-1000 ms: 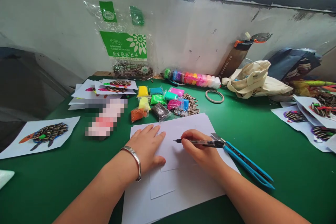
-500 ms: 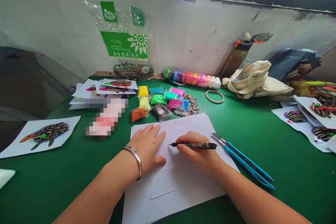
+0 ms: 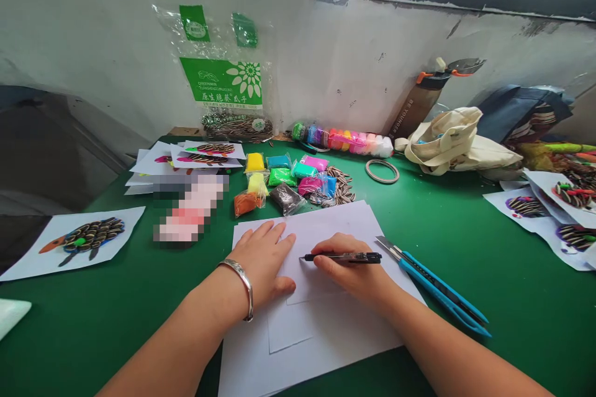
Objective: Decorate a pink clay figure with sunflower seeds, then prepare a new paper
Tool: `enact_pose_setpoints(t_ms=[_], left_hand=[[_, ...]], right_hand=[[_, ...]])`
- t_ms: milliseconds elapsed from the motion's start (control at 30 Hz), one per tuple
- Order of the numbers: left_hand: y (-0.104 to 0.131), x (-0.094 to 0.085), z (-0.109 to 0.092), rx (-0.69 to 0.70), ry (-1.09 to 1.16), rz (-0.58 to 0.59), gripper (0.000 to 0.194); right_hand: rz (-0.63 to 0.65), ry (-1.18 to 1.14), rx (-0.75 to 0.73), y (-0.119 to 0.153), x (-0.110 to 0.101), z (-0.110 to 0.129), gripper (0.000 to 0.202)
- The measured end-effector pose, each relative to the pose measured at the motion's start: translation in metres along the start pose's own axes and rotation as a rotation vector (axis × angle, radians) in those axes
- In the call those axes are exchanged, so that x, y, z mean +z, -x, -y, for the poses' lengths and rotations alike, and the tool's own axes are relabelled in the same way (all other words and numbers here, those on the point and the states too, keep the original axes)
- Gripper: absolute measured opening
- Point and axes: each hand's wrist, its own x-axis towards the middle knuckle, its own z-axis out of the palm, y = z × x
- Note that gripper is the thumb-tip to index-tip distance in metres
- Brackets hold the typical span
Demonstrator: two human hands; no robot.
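My left hand (image 3: 267,260) lies flat with its fingers spread on a smaller sheet of paper (image 3: 288,325), which rests on larger white sheets (image 3: 246,360). A silver bracelet (image 3: 242,285) circles the left wrist. In my right hand (image 3: 354,267) is a black pen (image 3: 344,257), gripped between thumb and fingers. The pen lies nearly level, its tip pointing left at the paper near my left thumb; whether it touches cannot be made out. Thin straight lines show on the paper below the hands. Right of the sheets lies a blue utility knife (image 3: 433,285) with its blade out.
Behind the sheets are bagged coloured clay (image 3: 280,177), loose sunflower seeds (image 3: 342,183) and a tape roll (image 3: 382,171). A seed bag (image 3: 235,127) leans on the wall. Seed pictures lie left (image 3: 93,239) and right (image 3: 526,206). A bottle (image 3: 421,102) and cloth bag (image 3: 447,139) stand at back right.
Both hands keep nearly the same place, and the pen's rear end has tilted very slightly. The whole view has shifted a few pixels.
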Motion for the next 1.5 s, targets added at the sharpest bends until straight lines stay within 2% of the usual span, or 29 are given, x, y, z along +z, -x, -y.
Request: enact_pose_setpoints(t_ms=[200, 467, 767, 1000, 1167, 1500], left_hand=[[0.0, 0.0, 0.0, -0.02, 0.0, 0.024, 0.069], [-0.001, 0.007, 0.003, -0.015, 0.005, -0.019, 0.069], [-0.001, 0.003, 0.001, -0.027, -0.005, 0.013, 0.073], [-0.002, 0.005, 0.001, -0.027, -0.029, 0.005, 0.071], [-0.001, 0.001, -0.001, -0.045, -0.021, 0.048, 0.073], [0.0, -0.004, -0.004, -0.053, -0.009, 0.063, 0.073]], right_hand=[[-0.007, 0.02, -0.008, 0.001, 0.001, -0.001, 0.013], [-0.035, 0.032, 0.004, 0.001, 0.001, -0.004, 0.015], [-0.088, -0.05, 0.03, 0.001, 0.001, -0.007, 0.014], [-0.179, -0.09, 0.119, 0.001, 0.0, -0.007, 0.014], [-0.23, -0.092, 0.154, 0.001, -0.001, -0.011, 0.016], [-0.255, -0.124, 0.229, -0.003, -0.009, -0.012, 0.018]])
